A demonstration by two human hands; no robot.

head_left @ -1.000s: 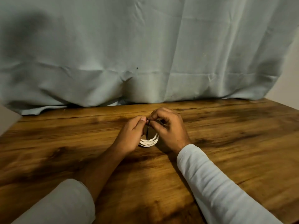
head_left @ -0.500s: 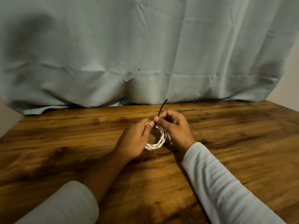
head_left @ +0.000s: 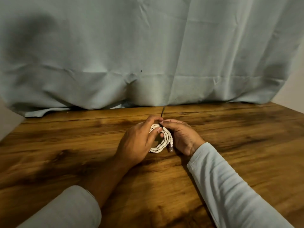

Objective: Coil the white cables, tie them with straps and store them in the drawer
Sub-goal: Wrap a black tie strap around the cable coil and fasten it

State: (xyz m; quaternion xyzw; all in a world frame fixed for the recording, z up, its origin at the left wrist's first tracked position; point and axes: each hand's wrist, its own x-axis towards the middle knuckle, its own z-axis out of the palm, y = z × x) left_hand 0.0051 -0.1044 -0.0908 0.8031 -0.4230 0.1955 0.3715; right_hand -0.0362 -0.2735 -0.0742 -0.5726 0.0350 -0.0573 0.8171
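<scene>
Cable, white and wound into a small coil, rests at the middle of a wooden table, with a black strap poking up from its far edge. The left hand grips the coil, thumb laid across it. The right hand pinches the strap. A pale cloth hangs behind.

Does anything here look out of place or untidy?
Nothing is spilled or broken. There are two loose ends: the black strap sticks up above the coiled cable, and the plug pokes out at the coil's right side.
</scene>
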